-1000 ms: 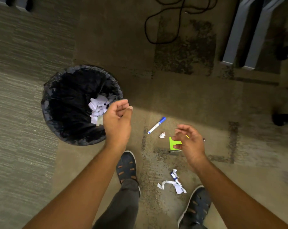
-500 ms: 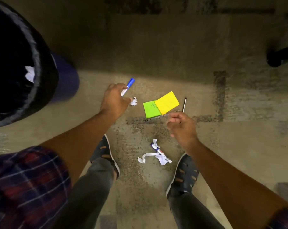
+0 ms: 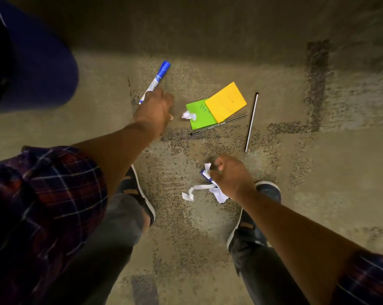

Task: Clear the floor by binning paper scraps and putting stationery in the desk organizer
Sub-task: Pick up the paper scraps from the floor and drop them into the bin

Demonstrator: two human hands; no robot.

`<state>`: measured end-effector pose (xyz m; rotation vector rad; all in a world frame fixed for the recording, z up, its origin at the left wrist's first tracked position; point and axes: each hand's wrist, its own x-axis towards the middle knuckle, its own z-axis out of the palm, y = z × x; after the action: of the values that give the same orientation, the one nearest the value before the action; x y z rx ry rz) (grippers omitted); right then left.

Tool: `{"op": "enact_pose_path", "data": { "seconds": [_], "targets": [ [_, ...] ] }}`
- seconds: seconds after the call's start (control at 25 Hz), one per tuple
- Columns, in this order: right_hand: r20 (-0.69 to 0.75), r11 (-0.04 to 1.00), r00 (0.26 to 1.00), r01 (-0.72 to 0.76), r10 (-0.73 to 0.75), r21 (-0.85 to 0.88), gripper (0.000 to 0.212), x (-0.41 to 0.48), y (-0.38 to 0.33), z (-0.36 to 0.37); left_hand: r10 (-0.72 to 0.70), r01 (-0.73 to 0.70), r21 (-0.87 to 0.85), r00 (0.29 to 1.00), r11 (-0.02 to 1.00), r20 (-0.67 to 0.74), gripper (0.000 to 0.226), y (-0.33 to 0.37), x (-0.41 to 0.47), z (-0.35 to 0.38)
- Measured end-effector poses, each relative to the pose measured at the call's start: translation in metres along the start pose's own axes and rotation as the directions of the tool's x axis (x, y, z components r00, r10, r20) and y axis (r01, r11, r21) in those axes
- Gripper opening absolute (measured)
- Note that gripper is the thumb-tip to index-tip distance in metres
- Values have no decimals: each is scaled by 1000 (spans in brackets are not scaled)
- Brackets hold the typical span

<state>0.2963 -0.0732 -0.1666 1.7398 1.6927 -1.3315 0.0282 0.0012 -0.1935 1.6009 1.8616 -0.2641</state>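
Brown carpet [image 3: 296, 205], littered with stationery and paper.
Just left of the green note [image 3: 200, 123], the left hand [image 3: 155, 108] grips a blue marker [image 3: 158, 78] by its lower end. A paper ball [image 3: 188, 115] touches the note's left edge, and a yellow note [image 3: 226, 102] overlaps its upper right. Below the green note, the right hand [image 3: 230, 176] curls round white scraps [image 3: 199, 190]. The bin [image 3: 36, 62] stands far left.
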Motion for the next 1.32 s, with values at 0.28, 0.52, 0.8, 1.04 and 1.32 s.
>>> {"op": "enact_pose_path", "data": {
  "seconds": [0.28, 0.52, 0.8, 1.04, 1.32],
  "targets": [
    [-88, 982, 996, -28, 12, -186, 34, 11, -19, 25, -58, 17, -319, 991, 947, -120, 31, 15, -19, 6],
    [-156, 996, 983, -92, 93, 15, 9, 17, -24, 12, 52, -60, -253, 998, 966, -36, 42, 37, -32, 29],
    [-218, 961, 959, -122, 179, 249, 9, 22, 0, -42, 36, -42, -213, 999, 976, -29, 6, 34, -25, 34],
    [-179, 909, 967, -96, 182, 406, 11, 7, 2, -56, 19, -46, -300, 996, 953, -90, 12, 28, -29, 30],
    [-77, 739, 966, -136, 247, 660, 25, -66, -49, -88, -481, 387, -852, 856, 353, 189, 18, 55, -112, -9]
  ]
}}
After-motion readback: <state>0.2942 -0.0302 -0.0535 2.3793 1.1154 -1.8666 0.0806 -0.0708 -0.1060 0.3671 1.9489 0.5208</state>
